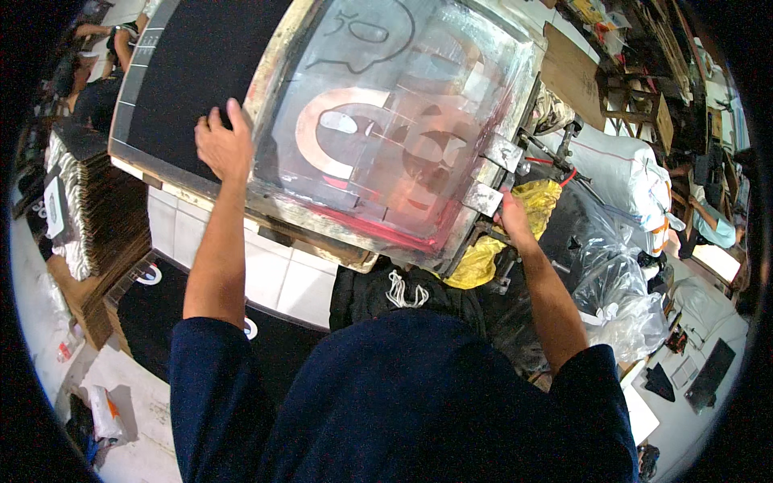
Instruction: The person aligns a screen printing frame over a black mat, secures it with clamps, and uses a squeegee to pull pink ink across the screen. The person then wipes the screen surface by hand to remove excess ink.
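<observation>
A screen-printing frame (262, 68) with a see-through mesh lies tilted across a printing board, its stencil showing a pale curved shape and darker ovals. Pink-red ink streaks run along its near and right edges. Beside the frame's left edge is my left hand (225, 146), fingers apart, over black fabric (189, 76) on the board; whether it touches the frame I cannot tell. My right hand (513, 217) is closed by the metal clamp plates (484, 198) at the frame's right side. Its fingers are mostly hidden, and what they grip does not show.
At left stands a tall stack of dark sheets (105, 201); black printed pieces (153, 314) lie below it. A yellow cloth (527, 205) hangs under the clamps. Clear plastic bags (620, 298) and a white sack (620, 173) stand right. Other people are at the far left and right.
</observation>
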Action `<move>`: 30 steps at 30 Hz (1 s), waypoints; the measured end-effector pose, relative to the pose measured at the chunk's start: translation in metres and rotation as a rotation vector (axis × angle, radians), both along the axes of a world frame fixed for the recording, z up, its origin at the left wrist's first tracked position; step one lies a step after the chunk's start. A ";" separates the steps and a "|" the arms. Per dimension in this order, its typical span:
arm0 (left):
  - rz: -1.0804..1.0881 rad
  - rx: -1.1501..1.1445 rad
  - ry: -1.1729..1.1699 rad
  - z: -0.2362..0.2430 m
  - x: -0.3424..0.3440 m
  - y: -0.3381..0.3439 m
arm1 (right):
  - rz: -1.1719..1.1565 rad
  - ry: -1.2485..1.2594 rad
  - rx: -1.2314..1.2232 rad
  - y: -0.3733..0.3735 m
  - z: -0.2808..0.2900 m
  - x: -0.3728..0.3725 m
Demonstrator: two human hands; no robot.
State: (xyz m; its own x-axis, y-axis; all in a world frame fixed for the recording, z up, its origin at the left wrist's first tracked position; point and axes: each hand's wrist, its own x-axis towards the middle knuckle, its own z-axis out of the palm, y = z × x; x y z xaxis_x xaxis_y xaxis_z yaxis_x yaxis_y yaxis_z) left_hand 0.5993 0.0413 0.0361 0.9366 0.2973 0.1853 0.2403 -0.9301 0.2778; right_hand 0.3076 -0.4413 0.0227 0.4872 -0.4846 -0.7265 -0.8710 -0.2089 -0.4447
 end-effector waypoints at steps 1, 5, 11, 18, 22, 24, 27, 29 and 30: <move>-0.145 -0.214 0.025 0.002 -0.004 0.007 | 0.062 0.068 -0.178 0.001 0.006 0.000; -0.415 -0.058 0.007 0.001 -0.052 0.030 | -0.150 -0.384 -0.344 0.017 0.041 -0.019; -0.352 -0.129 0.114 0.004 -0.074 0.048 | 0.137 -0.662 -0.812 0.057 0.099 -0.041; -0.357 -0.305 0.238 0.163 -0.083 0.042 | 0.572 -0.926 -0.308 0.134 0.161 -0.031; -0.456 -0.653 0.043 0.306 -0.122 0.024 | 0.648 -1.050 -0.111 0.136 0.201 -0.031; -0.569 -1.439 0.285 0.361 -0.146 -0.002 | 0.604 -1.184 -0.190 0.121 0.213 -0.030; -0.620 -2.063 0.576 0.385 -0.193 -0.071 | 0.588 -1.249 -0.280 0.094 0.224 -0.019; -0.533 -2.083 0.567 0.368 -0.221 -0.130 | 0.571 -1.380 -0.334 0.079 0.234 -0.006; -0.479 -2.054 0.538 0.357 -0.233 -0.161 | 0.585 -1.410 -0.350 0.072 0.241 0.001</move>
State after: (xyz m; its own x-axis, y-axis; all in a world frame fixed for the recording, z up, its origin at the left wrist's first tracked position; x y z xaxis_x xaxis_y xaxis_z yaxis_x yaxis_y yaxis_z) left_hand 0.3666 -0.1193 0.3930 0.8189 -0.5248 -0.2326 0.5180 0.5011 0.6933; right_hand 0.3085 -0.3698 0.2637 0.8250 -0.0331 0.5641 0.4258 -0.6199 -0.6591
